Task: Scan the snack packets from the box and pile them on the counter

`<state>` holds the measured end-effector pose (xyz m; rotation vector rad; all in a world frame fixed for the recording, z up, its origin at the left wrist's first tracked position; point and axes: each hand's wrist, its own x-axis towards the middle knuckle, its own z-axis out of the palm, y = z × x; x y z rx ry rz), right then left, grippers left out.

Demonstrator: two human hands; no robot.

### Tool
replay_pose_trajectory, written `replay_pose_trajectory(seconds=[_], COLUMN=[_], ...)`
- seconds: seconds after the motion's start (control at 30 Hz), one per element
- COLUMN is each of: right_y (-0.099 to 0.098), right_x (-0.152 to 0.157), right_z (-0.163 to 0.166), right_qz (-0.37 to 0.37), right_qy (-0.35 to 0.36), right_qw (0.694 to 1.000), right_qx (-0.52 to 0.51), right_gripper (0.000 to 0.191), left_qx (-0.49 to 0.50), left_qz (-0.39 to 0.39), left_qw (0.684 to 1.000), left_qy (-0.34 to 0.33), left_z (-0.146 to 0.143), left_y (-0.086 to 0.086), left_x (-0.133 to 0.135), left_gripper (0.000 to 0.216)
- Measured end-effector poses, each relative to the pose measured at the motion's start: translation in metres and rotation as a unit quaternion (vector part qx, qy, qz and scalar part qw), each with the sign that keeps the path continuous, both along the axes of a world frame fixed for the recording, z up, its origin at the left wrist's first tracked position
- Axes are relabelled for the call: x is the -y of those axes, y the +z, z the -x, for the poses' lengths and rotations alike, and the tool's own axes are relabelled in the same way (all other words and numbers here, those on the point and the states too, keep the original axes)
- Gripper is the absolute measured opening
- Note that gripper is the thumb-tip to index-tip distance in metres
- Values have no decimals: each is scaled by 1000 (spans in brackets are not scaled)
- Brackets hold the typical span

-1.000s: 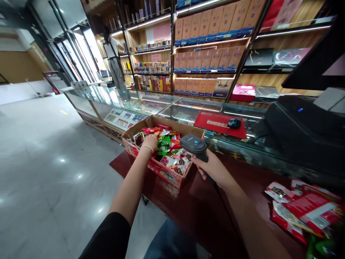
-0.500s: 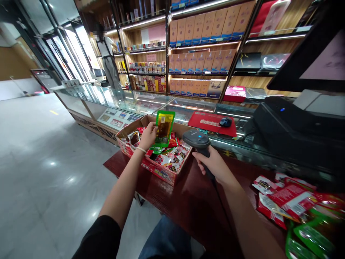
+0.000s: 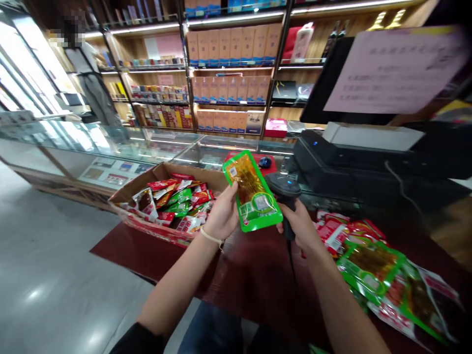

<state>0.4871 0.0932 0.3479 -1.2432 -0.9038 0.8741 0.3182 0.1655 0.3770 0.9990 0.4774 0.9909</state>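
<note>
A green-edged snack packet (image 3: 254,194) with a clear, brownish middle is gripped by my left hand (image 3: 224,211) at its left edge. It is tilted, in front of the black barcode scanner (image 3: 284,185). The scanner's handle is wrapped in my right hand (image 3: 300,223), and its cord hangs down below. To the left stands an open cardboard box (image 3: 147,228) holding red, white and green packets (image 3: 180,199). On the right, a loose pile of red packets (image 3: 334,233) and green packets (image 3: 372,265) lies on the dark red table (image 3: 254,280).
A glass display counter (image 3: 162,140) runs behind the table. On it are a dark mouse (image 3: 264,162) on a red mat and a black checkout machine (image 3: 324,157) with a screen. Shelves of boxes (image 3: 232,46) line the wall. Another person (image 3: 92,78) stands behind the counter at the left.
My left hand has brought the green packet out from over the box, rightward to the scanner. The view has turned right, showing more of the packet pile and the screen.
</note>
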Motion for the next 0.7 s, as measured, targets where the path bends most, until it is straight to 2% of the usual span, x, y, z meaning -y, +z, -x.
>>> replay_pose_trajectory(seconds=[0.07,0.13,0.3,0.47,0.57,0.7], right_y=[-8,-18,-42,-56,-59,-60], right_x=[11,22,40,44,49,55], right_z=[-18,-35,-69,-81,-79,-76], right_qz=[9,21,29,63,95,122], right_qy=[-27,-31,-32,-41,-17,36], right_qw=[1000,999,999,997,994,985], right_qx=[3,-3,-10,20,54,118], right_gripper=[37,37,38,37,38,48], left_qx=[1,5,-67,-195,-226,-231], left_qz=[21,36,24,-39,-77,-131], left_qw=[998,996,994,978,970,963], left_qy=[-59,-81,-79,-54,-52,-50], left_z=[-23,-42,-68,-72,-71,-70], left_y=[-14,-35,-96,-149,-169,-181], left_x=[12,14,-9,-33,-42,-45], left_gripper=[40,44,52,52,46,47])
